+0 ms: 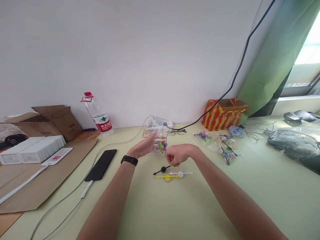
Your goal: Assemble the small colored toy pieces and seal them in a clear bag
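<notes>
My left hand (146, 145), with a black band on its wrist, grips a clear plastic bag (156, 146) of colourful arrow spinners, green, red and blue among them. Just right of it, my right hand (179, 154) is closed and turned down, its fingertips at the tail of a black arrow spinner (163, 169). How firmly they pinch that tail is partly hidden. Below the hands, a yellow arrow spinner (167, 177) and a white arrow spinner (180, 174) lie on the pale table, their arms overlapping.
Bagged spinners (227, 149) lie to the right, before a red-and-yellow striped bag (223, 115). Glasses (180, 132) rest near the wall. Left are a black phone (101, 165) on a cable, a water bottle (101, 118), a cardboard box (47, 121) and stacked white pieces (32, 150).
</notes>
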Demonstrator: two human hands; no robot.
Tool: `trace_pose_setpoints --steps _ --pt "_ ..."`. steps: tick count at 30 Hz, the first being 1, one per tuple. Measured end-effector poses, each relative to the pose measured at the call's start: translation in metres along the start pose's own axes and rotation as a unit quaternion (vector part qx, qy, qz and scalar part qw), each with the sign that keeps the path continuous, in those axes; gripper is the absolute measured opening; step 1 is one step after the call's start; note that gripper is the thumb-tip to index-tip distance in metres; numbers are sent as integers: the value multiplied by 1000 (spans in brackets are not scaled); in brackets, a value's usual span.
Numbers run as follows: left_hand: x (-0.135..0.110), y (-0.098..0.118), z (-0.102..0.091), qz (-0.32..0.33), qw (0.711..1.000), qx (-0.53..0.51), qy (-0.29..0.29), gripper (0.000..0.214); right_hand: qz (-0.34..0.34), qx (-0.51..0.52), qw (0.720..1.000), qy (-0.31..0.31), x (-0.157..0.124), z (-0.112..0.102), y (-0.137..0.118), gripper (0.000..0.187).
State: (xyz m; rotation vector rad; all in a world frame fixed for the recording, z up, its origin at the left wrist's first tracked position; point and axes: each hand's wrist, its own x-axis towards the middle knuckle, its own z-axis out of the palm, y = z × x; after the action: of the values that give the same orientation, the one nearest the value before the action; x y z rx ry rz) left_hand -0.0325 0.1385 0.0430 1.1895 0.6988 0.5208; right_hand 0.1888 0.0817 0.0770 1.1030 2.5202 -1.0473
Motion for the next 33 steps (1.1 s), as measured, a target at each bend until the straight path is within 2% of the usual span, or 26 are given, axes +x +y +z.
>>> trace_pose_setpoints --steps 4,7,10,14,16,18,22,25,27,29,33 --pt "0 -1 -3 -1 1000 4 2 64 -30 33 998 40 1 -2 -2 19" --pt "0 -1 -4 -7 1000 13 -5 63 -94 62 987 114 -3 -7 -2 21" --pt "1 -2 -2 -6 1000 17 -17 64 -148 129 961 193 -14 -15 1 18" --pt "-1 -1 4 -10 1000 10 -27 69 -192 252 912 261 -41 -28 10 23" --pt "-3 0 8 -21 999 10 -31 71 -200 277 892 296 -55 -33 16 31" --pt "-5 3 11 -32 999 17 -39 73 -193 288 867 358 -67 -38 21 34" --pt "-10 6 16 -45 996 31 -65 75 -179 305 778 519 -76 -45 33 32" --pt "-12 8 18 -45 994 34 -95 75 -164 318 735 576 -74 -48 40 35" --pt "-12 9 19 -45 992 37 -115 75 -144 323 727 589 -72 -48 43 37" --pt "-12 9 20 -49 990 40 -128 75 -124 322 737 581 -70 -47 43 36" --pt "-11 10 22 -52 988 41 -136 75 -103 297 800 511 -65 -43 36 28"
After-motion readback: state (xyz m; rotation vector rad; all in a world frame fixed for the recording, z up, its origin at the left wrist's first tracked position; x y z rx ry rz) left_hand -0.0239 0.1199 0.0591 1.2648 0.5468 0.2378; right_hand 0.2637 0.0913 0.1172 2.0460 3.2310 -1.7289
